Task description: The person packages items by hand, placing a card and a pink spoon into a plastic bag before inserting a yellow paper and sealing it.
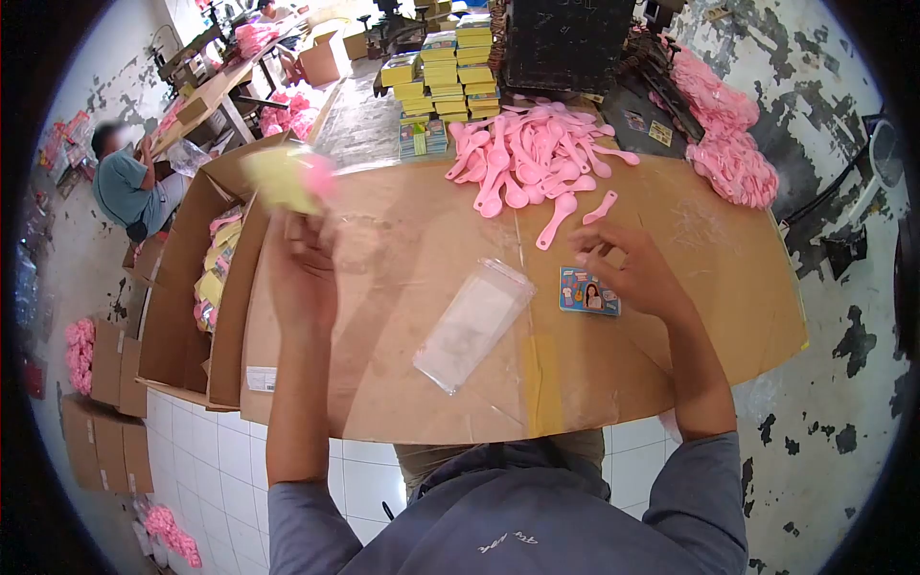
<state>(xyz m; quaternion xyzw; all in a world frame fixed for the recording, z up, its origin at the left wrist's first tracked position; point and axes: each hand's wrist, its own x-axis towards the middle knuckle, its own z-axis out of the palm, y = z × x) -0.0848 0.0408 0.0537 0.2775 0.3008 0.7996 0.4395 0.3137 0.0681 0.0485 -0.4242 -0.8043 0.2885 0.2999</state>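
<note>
Holding a yellow and pink packet (287, 177) up in the upper left of the frame, my left hand (302, 273) had its fingers closed on the packet's lower edge, though the packet itself was too blurred to make out any detail. My right hand (628, 268) rested right of centre on the cardboard sheet (383, 383), its fingers (596, 247) bent and drawn close together; I could not tell whether they pinched anything. Just under that hand lay a small printed card (589, 292), touching or nearly touching the heel of my fingers. Two loose pink spoons (556, 220) lay just above my fingertips, and beyond them, in the upper middle of the frame, sat the big pile of pink spoons (532, 158). A clear plastic bag (474, 326) lay flat and tilted in the centre, between my two arms. At the left edge of the sheet stood an open carton (182, 316) with yellow packets inside it. Stacks of yellow boxes (450, 67) stood at the top of the frame beside a dark crate (565, 38), and bagged pink spoons (733, 144) were heaped at the upper right. Another person (125, 187) in a teal shirt sat far off at the upper left, well apart from me.
</note>
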